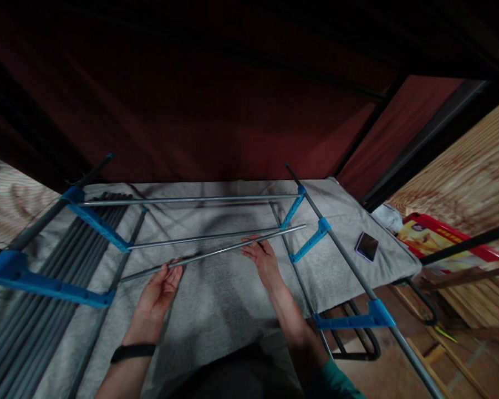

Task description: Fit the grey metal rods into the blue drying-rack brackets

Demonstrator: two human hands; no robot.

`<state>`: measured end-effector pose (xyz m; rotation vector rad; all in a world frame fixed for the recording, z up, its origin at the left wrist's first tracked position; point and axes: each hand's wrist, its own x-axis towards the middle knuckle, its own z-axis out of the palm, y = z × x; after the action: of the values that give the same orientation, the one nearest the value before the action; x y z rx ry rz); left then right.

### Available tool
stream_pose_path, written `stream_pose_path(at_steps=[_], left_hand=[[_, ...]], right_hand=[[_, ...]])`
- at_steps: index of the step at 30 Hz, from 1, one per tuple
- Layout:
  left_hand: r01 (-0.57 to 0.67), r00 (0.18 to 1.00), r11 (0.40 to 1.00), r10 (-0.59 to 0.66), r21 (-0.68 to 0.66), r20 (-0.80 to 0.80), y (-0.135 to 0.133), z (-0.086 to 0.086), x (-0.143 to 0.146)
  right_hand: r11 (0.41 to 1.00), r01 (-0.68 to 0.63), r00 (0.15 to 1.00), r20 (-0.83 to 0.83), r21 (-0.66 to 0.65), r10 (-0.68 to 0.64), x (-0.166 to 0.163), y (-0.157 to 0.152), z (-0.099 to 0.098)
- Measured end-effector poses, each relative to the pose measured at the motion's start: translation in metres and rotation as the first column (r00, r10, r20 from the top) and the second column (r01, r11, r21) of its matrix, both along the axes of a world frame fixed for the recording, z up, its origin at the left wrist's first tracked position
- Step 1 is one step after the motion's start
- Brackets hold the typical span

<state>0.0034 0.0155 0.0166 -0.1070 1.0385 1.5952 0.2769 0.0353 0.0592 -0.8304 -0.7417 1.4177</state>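
Left hand (158, 289) and right hand (264, 259), both loosely curled, hold one metal tube (216, 252) amid five blue brackets (310, 245)

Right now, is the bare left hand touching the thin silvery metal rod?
Touching. The head view shows the bare left hand with its thumb and fingers right against the thin silvery metal rod, near its left end.
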Motion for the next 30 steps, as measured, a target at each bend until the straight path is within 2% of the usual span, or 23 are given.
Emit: stream_pose_path(at_steps=[4, 8, 12, 18, 24, 30], left_hand=[[0.011, 0.999, 1.0, -0.012, 0.014, 0.05, 0.0, 0.01, 0.01], [0.064, 0.997, 0.998, -0.064, -0.013, 0.054, -0.003, 0.013, 0.018], [0.11, 0.994, 0.993, -0.109, -0.043, 0.022, -0.008, 0.007, 0.015], [0.017, 1.0, 0.998, -0.017, -0.053, 0.006, -0.014, -0.009, 0.001], [0.035, 0.992, 0.999, -0.038, -0.031, -0.116, -0.022, -0.009, 0.008], [0.149, 0.972, 0.987, -0.158, -0.063, -0.173, -0.03, -0.002, 0.021]], right_hand=[[0.999, -0.019, 0.999, 0.046, 0.03, 0.018, -0.01, -0.006, 0.013], [0.997, 0.016, 0.995, 0.1, 0.072, -0.023, -0.016, -0.009, 0.026], [0.988, 0.11, 0.985, 0.12, 0.11, -0.123, -0.008, -0.011, 0.041], [0.957, 0.233, 0.959, 0.12, 0.17, -0.255, 0.015, -0.009, 0.059], [0.947, 0.26, 0.948, 0.137, 0.187, -0.287, 0.028, -0.001, 0.059], [0.966, 0.194, 0.959, 0.177, 0.169, -0.223, 0.014, -0.004, 0.052]])
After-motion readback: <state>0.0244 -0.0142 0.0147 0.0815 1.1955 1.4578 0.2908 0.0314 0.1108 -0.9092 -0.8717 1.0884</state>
